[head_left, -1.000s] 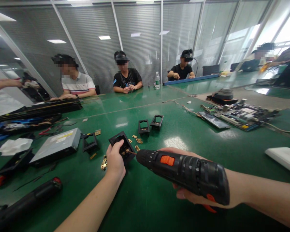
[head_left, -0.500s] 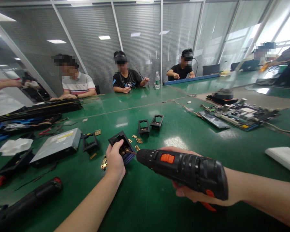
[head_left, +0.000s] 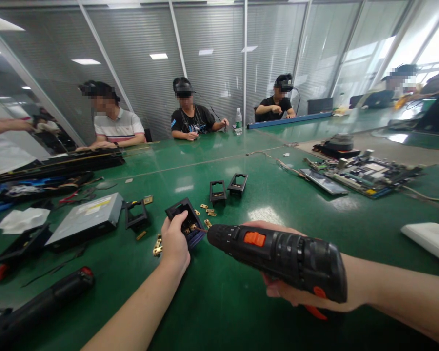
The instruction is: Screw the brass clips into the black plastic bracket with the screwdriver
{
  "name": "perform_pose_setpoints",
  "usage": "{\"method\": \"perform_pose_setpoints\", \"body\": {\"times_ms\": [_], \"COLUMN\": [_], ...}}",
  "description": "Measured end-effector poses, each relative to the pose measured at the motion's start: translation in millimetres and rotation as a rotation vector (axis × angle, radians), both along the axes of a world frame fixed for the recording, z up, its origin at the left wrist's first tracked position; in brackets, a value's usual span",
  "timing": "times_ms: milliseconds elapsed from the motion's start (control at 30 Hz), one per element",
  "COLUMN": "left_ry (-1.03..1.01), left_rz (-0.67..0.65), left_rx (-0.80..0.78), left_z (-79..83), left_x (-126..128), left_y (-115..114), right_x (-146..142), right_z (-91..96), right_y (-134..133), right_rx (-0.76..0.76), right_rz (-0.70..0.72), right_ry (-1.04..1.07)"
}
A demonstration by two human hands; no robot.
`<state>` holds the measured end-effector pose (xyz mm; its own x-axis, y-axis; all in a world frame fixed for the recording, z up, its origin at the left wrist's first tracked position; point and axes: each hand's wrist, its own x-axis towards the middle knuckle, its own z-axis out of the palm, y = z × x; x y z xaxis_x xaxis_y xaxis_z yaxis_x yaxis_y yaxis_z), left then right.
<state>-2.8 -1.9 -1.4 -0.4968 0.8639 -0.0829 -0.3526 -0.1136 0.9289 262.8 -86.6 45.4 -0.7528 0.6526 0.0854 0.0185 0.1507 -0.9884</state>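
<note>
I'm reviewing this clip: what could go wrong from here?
The thin, reddish-brown bit of the black-and-orange power drill could slip from the small brass-coloured parts inside the black rectangular frame and strike the left hand, which grips that frame close by. Under the drill's torque, the hand-held frame might twist. The loose, flat brass-coloured plates nearby could be knocked and scattered.

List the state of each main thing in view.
Black rectangular plastic housing: held tilted in left hand
Black-and-orange power drill: held in right hand, bit pointing into housing
Small flat brass plates: lying loose
White thin tissue: crumpled
Silver metal drive box: lying flat
Clear plastic bottle: upright
Green circuit board: exposed
</note>
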Motion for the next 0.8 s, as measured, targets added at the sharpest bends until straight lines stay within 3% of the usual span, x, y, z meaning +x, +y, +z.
{"method": "perform_pose_setpoints", "body": {"times_ms": [133,367,600,800], "left_ry": [-0.006,0.031,0.125,0.137], "left_rz": [-0.003,-0.031,-0.144,-0.157], "left_rx": [-0.009,-0.021,-0.025,-0.064], "left_z": [-0.7,-7.9,-11.1,-16.2], "left_x": [-1,-4,-10,-17], "left_y": [0,3,9,14], "right_x": [-2,-8,-8,-8], "right_z": [6.1,16.4,14.0,19.6], "right_y": [-1,4,5,6], "right_rx": [0.110,-0.243,-0.117,0.040], "right_rz": [-0.039,-0.053,-0.106,-0.118], "right_ry": [-0.012,-0.161,-0.246,-0.276]}}
